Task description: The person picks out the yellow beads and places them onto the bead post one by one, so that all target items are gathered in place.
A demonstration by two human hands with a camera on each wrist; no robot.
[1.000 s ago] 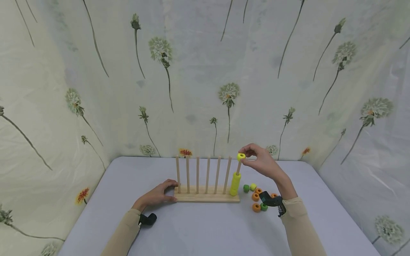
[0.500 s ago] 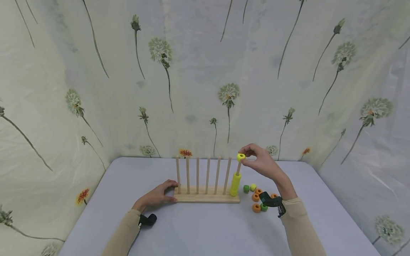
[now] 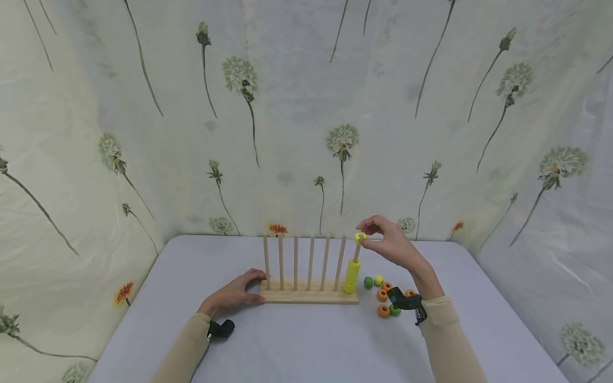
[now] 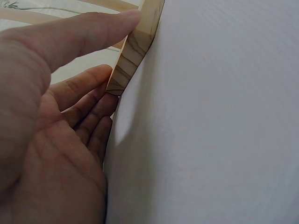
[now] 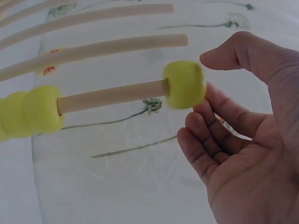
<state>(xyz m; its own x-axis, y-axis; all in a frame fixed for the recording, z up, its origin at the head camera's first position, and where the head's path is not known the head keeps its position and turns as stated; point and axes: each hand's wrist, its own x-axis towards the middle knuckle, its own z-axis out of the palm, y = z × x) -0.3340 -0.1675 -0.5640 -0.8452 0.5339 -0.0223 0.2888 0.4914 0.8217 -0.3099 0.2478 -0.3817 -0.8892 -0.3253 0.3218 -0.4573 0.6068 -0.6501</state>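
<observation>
A wooden peg rack (image 3: 308,296) with a row of upright pegs stands on the table. My left hand (image 3: 235,290) holds the left end of its base; in the left wrist view the thumb lies on one side of the wood (image 4: 133,53) and the fingers on the other. A yellow bead (image 5: 184,85) sits around the top of the rightmost peg. Around it is my right hand (image 3: 390,242), thumb tip slightly apart from the bead, fingers behind it. Stacked yellow beads (image 3: 351,276) fill the lower part of that peg.
Right of the rack lie loose beads: orange ones (image 3: 383,311), a green one (image 3: 368,282) and a yellow-green one (image 3: 379,280), partly under the right wrist camera (image 3: 404,299). A flowered curtain (image 3: 287,133) hangs behind the table (image 3: 297,346).
The yellow bead has dropped slightly, and the peg tip now shows in its hole. My right fingertips have parted a little from it. My left hand and the rack have not moved.
</observation>
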